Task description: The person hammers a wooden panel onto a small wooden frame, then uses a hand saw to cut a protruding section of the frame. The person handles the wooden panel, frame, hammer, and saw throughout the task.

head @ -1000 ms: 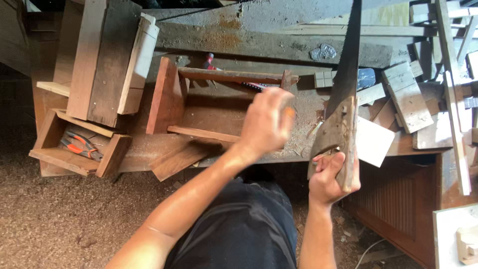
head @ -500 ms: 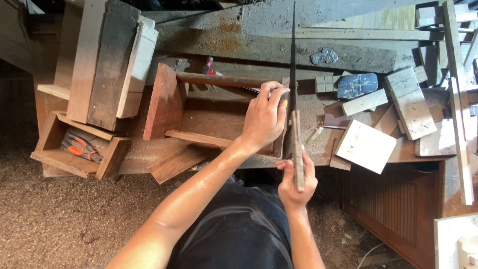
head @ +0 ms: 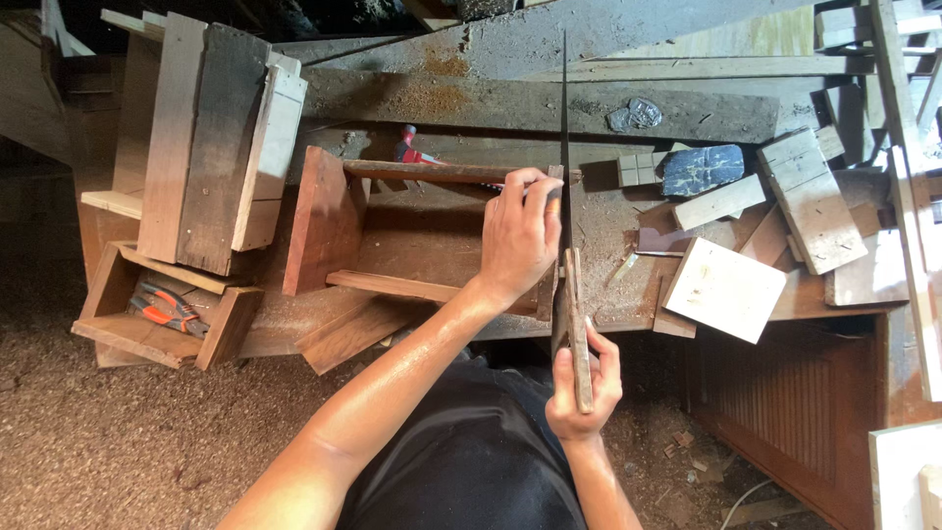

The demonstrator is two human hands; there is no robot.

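While the handsaw [head: 565, 186] stands edge-up just right of the left hand [head: 517, 236], its blade runs away from the right hand [head: 583, 390], whose fingers are wrapped tight round the wooden handle. Left fingers curl over the far rail of an open wooden frame [head: 392, 226], pressing it down. Beyond the fingertips lies the cluttered workbench [head: 549, 103]; pale offcuts [head: 724, 288] sit right of the blade.

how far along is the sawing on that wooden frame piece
Done: the handsaw is lined up edge-on at the right end of the open wooden frame. In hand: the right hand grips the saw handle, and the left hand steadies the frame beside the blade. Left: no cut is visible, so the sawing seems barely begun.
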